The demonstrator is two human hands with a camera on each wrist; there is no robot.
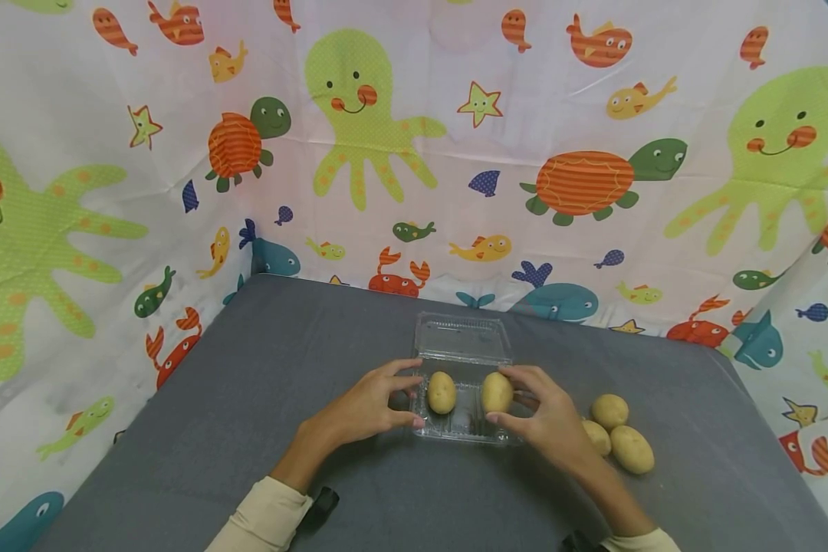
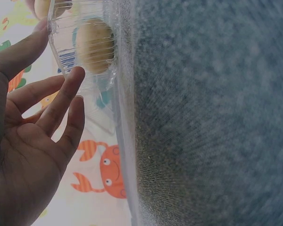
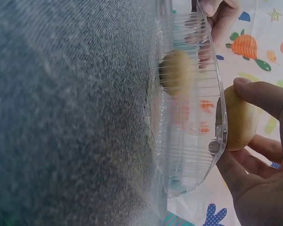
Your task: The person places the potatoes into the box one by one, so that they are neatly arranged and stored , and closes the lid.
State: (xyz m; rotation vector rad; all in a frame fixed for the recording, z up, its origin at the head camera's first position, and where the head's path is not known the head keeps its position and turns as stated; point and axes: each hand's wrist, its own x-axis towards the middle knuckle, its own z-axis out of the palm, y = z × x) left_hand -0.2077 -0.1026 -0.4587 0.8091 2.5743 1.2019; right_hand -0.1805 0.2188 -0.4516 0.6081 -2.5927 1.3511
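Note:
A clear plastic clamshell container (image 1: 465,425) lies on the table with its lid (image 1: 462,337) folded back. One potato (image 1: 441,393) sits inside, on the left; the ribbed wall shows it in the left wrist view too. My right hand (image 1: 548,414) pinches a second potato (image 1: 497,393) between thumb and fingers. In the right wrist view this held potato (image 3: 239,120) is at rim height, above the container's right part. At the container's left edge is my left hand (image 1: 366,402), its thumb (image 2: 35,40) touching the rim and its fingers spread loosely beside the wall.
Three loose potatoes (image 1: 610,412) lie together on the grey table (image 1: 269,383), to the right of the container by my right forearm. A white curtain (image 1: 414,92) printed with sea animals hangs behind the table and along both sides.

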